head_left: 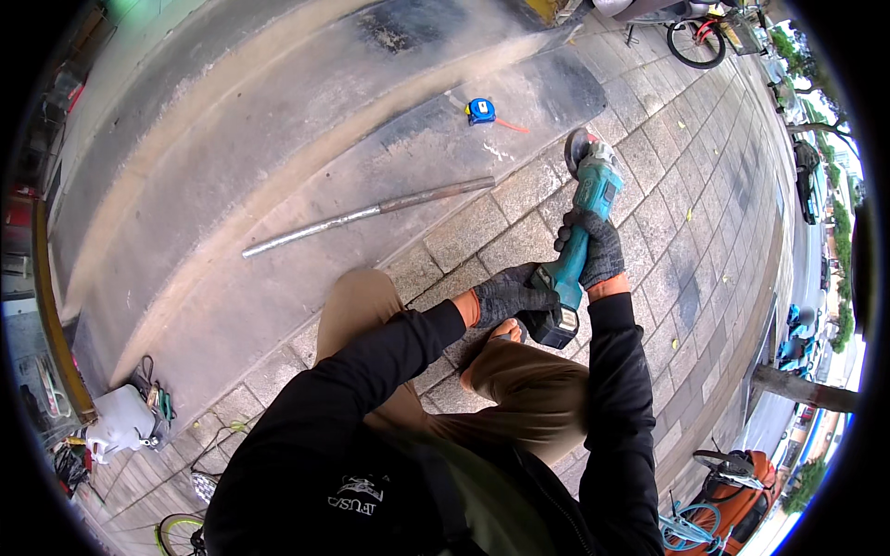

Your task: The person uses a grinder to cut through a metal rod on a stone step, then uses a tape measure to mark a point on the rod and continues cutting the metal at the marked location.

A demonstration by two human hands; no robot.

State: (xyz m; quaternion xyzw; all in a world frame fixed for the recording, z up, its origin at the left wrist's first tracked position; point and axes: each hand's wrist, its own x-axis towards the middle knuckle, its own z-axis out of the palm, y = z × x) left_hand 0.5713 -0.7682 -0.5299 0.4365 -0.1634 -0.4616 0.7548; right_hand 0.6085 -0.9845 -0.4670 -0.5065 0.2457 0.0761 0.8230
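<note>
A teal cordless angle grinder (577,248) is held in both my gloved hands above the paving, its disc end pointing away from me. My right hand (593,243) wraps round the middle of its body. Near the black battery at its rear, my left hand (513,295) grips the tool from the left side. The grinder's disc (579,151) shows on the left of its head; whether it spins I cannot tell. On the low step to the left lies a metal pipe (366,214), part shiny and part brownish. Both hands are apart from it.
A blue tape measure (481,111) rests on the step (547,88) beyond the pipe. At the lower left stand a white plastic container (120,422) and some hand tools (159,400). Bicycles (697,44) stand at the far right, and a tree trunk (802,389) rises at the right.
</note>
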